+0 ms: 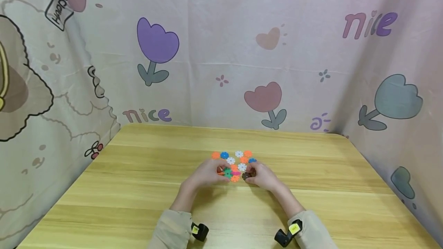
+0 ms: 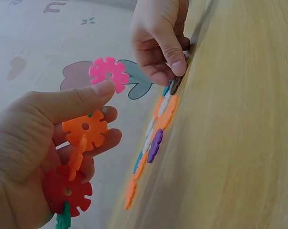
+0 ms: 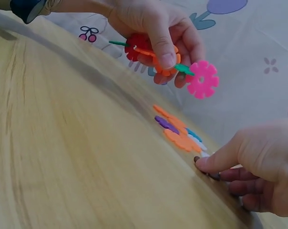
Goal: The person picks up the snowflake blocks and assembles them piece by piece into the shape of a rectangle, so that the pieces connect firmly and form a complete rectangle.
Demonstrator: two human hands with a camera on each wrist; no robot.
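My left hand (image 1: pixel 207 173) holds a chain of interlocking plastic snowflake discs slightly above the table. In the left wrist view its thumb presses near the pink disc (image 2: pixel 109 72); orange discs (image 2: pixel 92 128) lie against the fingers, with a red disc (image 2: pixel 58 183) and a green disc (image 2: pixel 64 219) lower down. Another green disc (image 3: pixel 184 69), joined to the pink one, shows in the right wrist view. At the table surface my right hand (image 1: pixel 263 176) pinches a dark brown disc (image 2: pixel 176 86) between thumb and fingers. That disc is partly hidden by the fingertips.
Loose discs lie beyond and between the hands, including orange (image 1: pixel 216 155), blue (image 1: pixel 224 155), white (image 1: pixel 239 154) and purple (image 2: pixel 155 145) ones. They rest on a wooden table (image 1: pixel 138 203). A printed curtain (image 1: pixel 214 49) hangs behind the table's far edge.
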